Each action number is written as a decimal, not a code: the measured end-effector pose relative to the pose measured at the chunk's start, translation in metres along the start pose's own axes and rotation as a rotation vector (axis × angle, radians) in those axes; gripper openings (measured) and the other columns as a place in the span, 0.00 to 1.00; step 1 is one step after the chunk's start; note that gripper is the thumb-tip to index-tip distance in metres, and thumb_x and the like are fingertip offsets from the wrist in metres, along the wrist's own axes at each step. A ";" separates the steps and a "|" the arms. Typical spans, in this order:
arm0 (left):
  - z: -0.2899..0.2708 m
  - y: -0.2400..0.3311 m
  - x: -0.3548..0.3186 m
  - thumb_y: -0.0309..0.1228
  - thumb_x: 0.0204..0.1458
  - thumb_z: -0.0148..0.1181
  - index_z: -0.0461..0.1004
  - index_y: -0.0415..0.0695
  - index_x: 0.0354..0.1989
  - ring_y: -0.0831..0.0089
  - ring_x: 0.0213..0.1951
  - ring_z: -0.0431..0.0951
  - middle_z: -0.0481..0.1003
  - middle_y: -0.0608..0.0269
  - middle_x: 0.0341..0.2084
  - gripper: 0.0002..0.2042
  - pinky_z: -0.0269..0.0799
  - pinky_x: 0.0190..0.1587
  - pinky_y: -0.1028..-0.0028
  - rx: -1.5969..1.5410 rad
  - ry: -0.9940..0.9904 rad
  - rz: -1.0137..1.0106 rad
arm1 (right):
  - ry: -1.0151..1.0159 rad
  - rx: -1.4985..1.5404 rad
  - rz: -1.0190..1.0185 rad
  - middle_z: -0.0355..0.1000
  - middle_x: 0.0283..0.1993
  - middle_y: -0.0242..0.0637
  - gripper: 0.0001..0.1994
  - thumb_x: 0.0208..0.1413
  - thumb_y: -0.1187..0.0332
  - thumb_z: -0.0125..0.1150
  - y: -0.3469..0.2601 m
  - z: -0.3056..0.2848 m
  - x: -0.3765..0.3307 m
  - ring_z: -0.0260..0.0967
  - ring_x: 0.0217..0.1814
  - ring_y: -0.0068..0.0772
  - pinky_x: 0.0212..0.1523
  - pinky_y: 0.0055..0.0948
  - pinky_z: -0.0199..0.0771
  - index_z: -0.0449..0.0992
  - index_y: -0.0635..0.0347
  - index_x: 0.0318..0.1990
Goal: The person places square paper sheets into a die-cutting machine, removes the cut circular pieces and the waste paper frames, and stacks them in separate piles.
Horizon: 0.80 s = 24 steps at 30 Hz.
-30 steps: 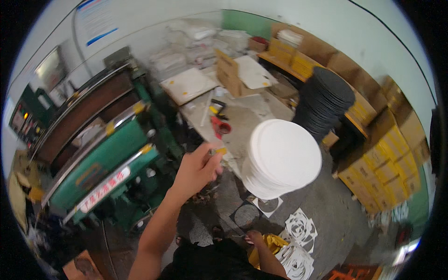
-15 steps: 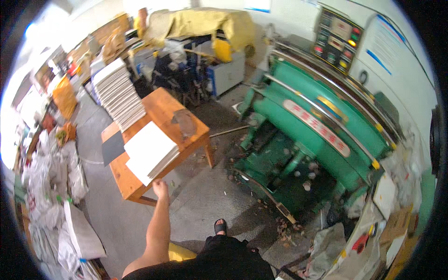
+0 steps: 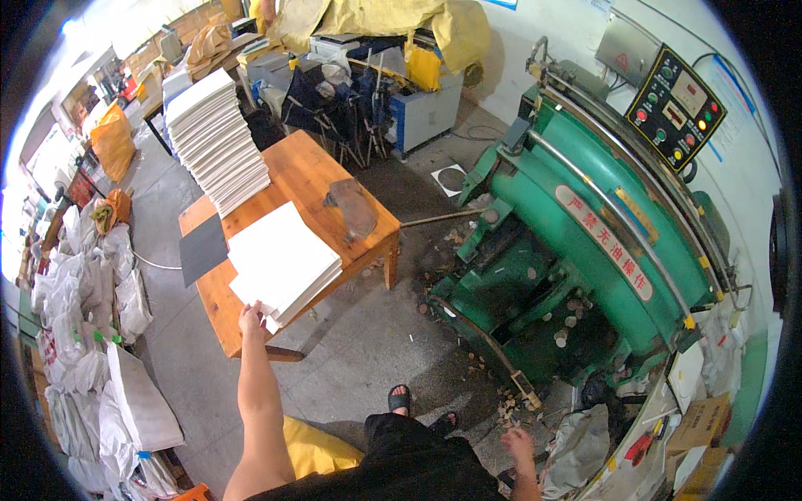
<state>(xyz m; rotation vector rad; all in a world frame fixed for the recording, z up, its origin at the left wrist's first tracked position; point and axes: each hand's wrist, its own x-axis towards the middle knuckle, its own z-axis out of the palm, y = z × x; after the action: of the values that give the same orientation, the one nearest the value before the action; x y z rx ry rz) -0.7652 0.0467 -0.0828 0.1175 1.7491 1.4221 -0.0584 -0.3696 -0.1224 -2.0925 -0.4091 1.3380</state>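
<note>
I see my left arm extended forward from the lower edge, forearm bare and nearly straight. The left hand [image 3: 251, 318] rests at the near corner of a low stack of white sheets [image 3: 281, 260]; its fingers are curled against the stack's edge, but I cannot tell whether they actually pinch a sheet. My right hand [image 3: 520, 442] hangs low at my side, well apart from the bench, fingers loosely open and holding nothing.

The stack of white sheets is square-cut, clean and even-edged. It lies flat at the near end of the wooden bench [image 3: 314, 181], overhanging the bench edge slightly toward me. A dark grey sheet [image 3: 203, 248] lies flat just beside it on the left. A taller stack of white sheets [image 3: 215, 142] stands at the far end of the bench, its layers fanned sideways. A brownish irregular piece [image 3: 352, 206] lies on the bench to the right.

A large green press machine [image 3: 585, 250] stands on the floor to my right.
</note>
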 end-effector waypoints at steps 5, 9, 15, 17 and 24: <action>-0.041 -0.012 0.007 0.28 0.54 0.56 0.71 0.45 0.40 0.77 0.28 0.69 0.71 0.70 0.27 0.07 0.62 0.29 0.74 -0.233 -0.059 0.087 | -0.166 0.003 0.350 0.76 0.34 0.41 0.12 0.60 0.65 0.54 0.075 0.012 0.011 0.74 0.34 0.34 0.30 0.34 0.74 0.72 0.65 0.43; -0.044 -0.047 -0.083 0.36 0.57 0.52 0.70 0.43 0.40 0.69 0.32 0.73 0.71 0.65 0.29 0.10 0.69 0.33 0.69 -0.149 -0.499 -0.118 | -0.179 0.235 0.369 0.71 0.28 0.39 0.09 0.59 0.66 0.56 0.108 -0.014 0.016 0.66 0.26 0.32 0.26 0.33 0.67 0.72 0.64 0.37; -0.074 -0.009 -0.067 0.38 0.60 0.48 0.57 0.42 0.63 0.63 0.46 0.75 0.69 0.55 0.52 0.24 0.73 0.43 0.62 -0.196 -0.319 0.150 | -0.115 0.471 0.053 0.65 0.23 0.30 0.07 0.54 0.70 0.57 0.092 -0.014 -0.027 0.59 0.21 0.24 0.23 0.28 0.60 0.71 0.62 0.28; -0.003 0.058 -0.160 0.38 0.57 0.51 0.55 0.42 0.62 0.57 0.55 0.69 0.64 0.51 0.57 0.26 0.70 0.53 0.58 -0.128 -0.413 0.280 | 0.109 -0.172 -0.273 0.66 0.25 0.26 0.07 0.56 0.70 0.53 -0.012 -0.007 -0.041 0.60 0.24 0.20 0.26 0.26 0.62 0.70 0.61 0.27; 0.120 0.074 -0.287 0.38 0.58 0.52 0.61 0.35 0.60 0.62 0.56 0.70 0.69 0.53 0.54 0.25 0.67 0.57 0.61 -0.305 -0.914 -0.037 | 0.061 0.476 -0.765 0.73 0.50 0.42 0.21 0.63 0.60 0.54 -0.332 -0.075 -0.110 0.73 0.50 0.32 0.49 0.30 0.74 0.67 0.65 0.57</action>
<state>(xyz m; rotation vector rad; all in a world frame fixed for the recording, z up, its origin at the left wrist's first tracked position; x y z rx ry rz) -0.5373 0.0047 0.1371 0.4827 0.7781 1.2876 -0.0178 -0.2024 0.1910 -1.3605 -0.6958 0.8040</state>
